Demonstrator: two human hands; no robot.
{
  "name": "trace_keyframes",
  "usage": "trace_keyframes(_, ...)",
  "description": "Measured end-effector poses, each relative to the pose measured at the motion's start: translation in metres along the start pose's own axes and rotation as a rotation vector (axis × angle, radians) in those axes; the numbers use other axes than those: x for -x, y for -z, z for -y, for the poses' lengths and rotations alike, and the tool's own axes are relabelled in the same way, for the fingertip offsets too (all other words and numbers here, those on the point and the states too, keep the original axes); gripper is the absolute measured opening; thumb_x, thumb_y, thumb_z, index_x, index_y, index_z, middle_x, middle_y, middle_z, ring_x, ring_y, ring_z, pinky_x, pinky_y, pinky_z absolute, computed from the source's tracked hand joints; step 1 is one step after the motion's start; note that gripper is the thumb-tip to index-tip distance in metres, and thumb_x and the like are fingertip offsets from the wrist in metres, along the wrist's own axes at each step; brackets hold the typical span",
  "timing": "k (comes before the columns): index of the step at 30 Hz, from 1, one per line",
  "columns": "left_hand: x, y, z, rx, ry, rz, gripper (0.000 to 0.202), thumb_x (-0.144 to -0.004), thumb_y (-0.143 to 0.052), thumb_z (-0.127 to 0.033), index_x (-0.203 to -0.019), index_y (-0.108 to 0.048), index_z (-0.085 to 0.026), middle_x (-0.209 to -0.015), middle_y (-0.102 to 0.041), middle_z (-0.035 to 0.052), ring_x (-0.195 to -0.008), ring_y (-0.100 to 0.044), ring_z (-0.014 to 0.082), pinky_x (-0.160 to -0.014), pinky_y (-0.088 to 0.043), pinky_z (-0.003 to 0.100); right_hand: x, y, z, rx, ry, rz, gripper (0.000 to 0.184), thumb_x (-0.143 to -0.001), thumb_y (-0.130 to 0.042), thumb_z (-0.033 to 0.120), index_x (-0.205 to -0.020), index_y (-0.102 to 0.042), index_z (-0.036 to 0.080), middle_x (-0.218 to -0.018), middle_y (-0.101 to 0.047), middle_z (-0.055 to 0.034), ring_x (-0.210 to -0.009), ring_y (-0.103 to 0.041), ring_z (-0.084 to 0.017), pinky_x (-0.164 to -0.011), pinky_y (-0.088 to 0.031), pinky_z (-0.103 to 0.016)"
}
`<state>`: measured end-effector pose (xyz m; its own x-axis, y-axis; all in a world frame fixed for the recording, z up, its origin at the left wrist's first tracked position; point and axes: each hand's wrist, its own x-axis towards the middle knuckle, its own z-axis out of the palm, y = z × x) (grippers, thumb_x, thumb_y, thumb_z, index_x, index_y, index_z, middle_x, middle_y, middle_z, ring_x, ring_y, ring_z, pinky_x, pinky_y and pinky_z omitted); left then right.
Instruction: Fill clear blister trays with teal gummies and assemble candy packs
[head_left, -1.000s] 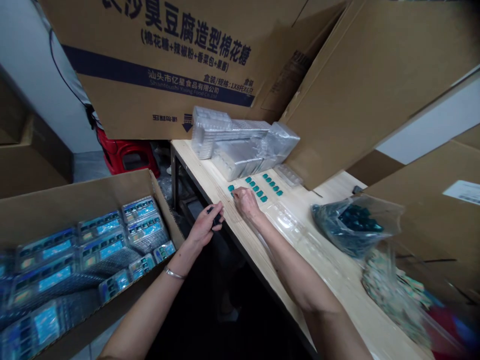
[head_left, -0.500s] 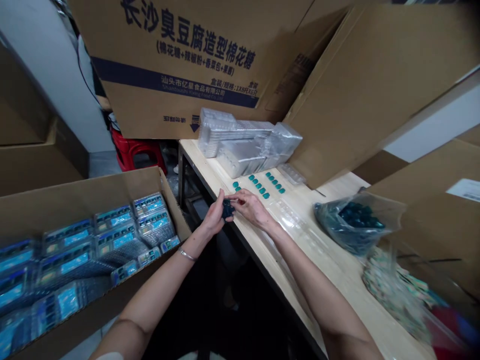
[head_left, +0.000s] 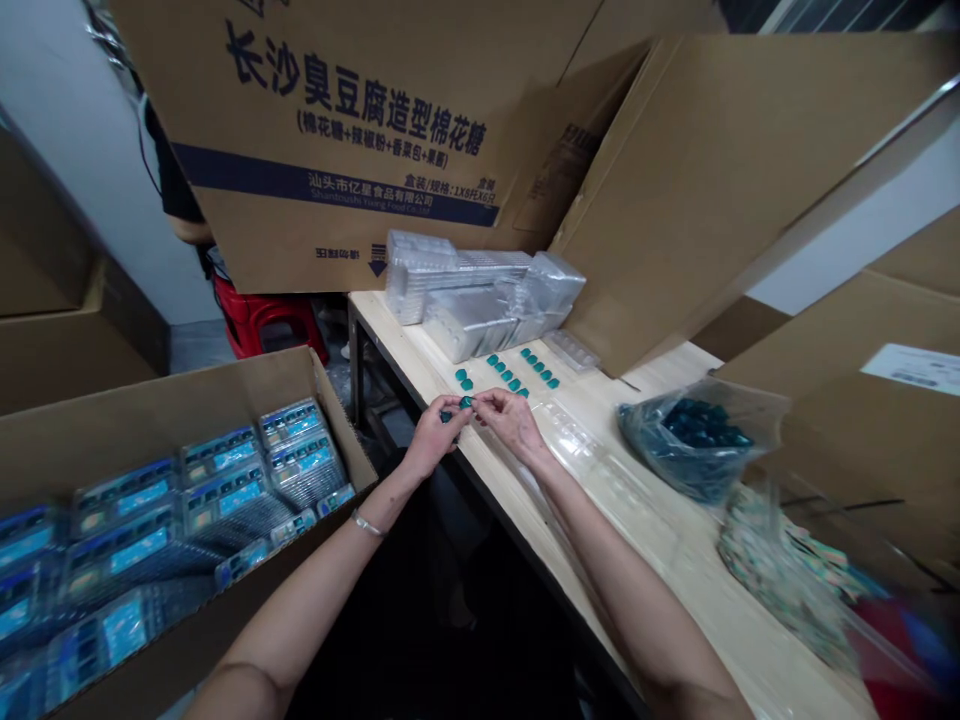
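My left hand (head_left: 433, 437) and my right hand (head_left: 512, 420) meet above the front edge of a pale wooden table (head_left: 622, 490). Small teal pieces (head_left: 466, 402) sit at their fingertips, and my right fingers pinch one. My left fingers hold a darker teal piece (head_left: 447, 415), partly hidden by the fingers. Just beyond my hands, rows of teal pieces (head_left: 510, 375) lie on the wood. Behind those stands a stack of clear plastic blister trays (head_left: 480, 305).
A clear tray (head_left: 577, 440) lies by my right forearm. To the right sit a plastic bag of dark teal pieces (head_left: 694, 440) and a printed bag (head_left: 780, 570). An open carton of blue-labelled packs (head_left: 187, 500) stands left. Large cardboard sheets (head_left: 337, 150) lean behind the table.
My hands have come together from apart, with my right hand lifted off the rows. The dark teal clump has shrunk to small pieces at my fingertips. The view has shifted slightly.
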<state>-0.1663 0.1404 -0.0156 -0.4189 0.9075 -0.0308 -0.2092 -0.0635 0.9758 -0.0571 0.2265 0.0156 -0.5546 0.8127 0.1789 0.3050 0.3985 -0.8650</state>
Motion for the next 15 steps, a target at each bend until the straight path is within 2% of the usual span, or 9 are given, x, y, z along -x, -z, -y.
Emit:
trace_keyframes(2,-0.001,-0.002,0.0,-0.115,-0.079,-0.04,0.034,-0.071,-0.062,-0.043,-0.093,-0.059,-0.019,-0.078,-0.06,0.0019,-0.054,-0.048,0.0083,-0.043,-0.037,0.018,0.003,0.001,0.001,-0.074,0.001,0.017,0.025,-0.071,-0.061,0.032,-0.087,-0.065,0.014,-0.064,-0.064,-0.0014,-0.056,-0.059,-0.013,-0.055,-0.048,-0.024)
trace_keyframes(5,-0.001,-0.003,-0.001,-0.17,-0.118,0.001,0.032,-0.076,-0.055,-0.045,-0.092,-0.06,-0.017,-0.071,-0.061,0.002,-0.051,-0.048,0.0098,-0.044,-0.038,0.02,0.006,0.002,0.002,-0.143,0.026,0.026,0.03,-0.069,-0.062,0.03,-0.095,-0.065,0.015,-0.073,-0.066,-0.0024,-0.065,-0.061,-0.013,-0.062,-0.05,-0.025)
trace_keyframes(8,0.001,-0.003,-0.002,-0.193,-0.104,0.056,0.035,-0.079,-0.049,-0.048,-0.092,-0.06,-0.017,-0.068,-0.059,0.0009,-0.05,-0.049,0.0109,-0.042,-0.038,0.02,0.008,0.005,0.002,-0.151,-0.008,0.015,0.026,-0.068,-0.063,0.028,-0.09,-0.067,0.014,-0.073,-0.067,-0.0029,-0.067,-0.061,-0.013,-0.064,-0.05,-0.026)
trace_keyframes(11,0.002,-0.003,-0.001,-0.246,-0.113,0.058,0.036,-0.083,-0.041,-0.048,-0.086,-0.059,-0.017,-0.067,-0.058,0.0001,-0.049,-0.049,0.0109,-0.042,-0.038,0.021,0.009,0.006,0.002,-0.17,-0.042,-0.001,0.024,-0.067,-0.062,0.027,-0.086,-0.067,0.014,-0.072,-0.067,-0.0027,-0.066,-0.061,-0.013,-0.066,-0.05,-0.026)
trace_keyframes(15,-0.001,-0.003,0.003,-0.399,-0.235,0.03,0.036,-0.087,-0.035,-0.041,-0.074,-0.058,-0.016,-0.064,-0.057,-0.0001,-0.054,-0.05,0.0112,-0.056,-0.041,0.023,0.012,0.003,0.005,-0.199,-0.094,-0.012,0.029,-0.064,-0.065,0.029,-0.089,-0.066,0.014,-0.071,-0.065,-0.0021,-0.064,-0.059,-0.012,-0.064,-0.049,-0.025)
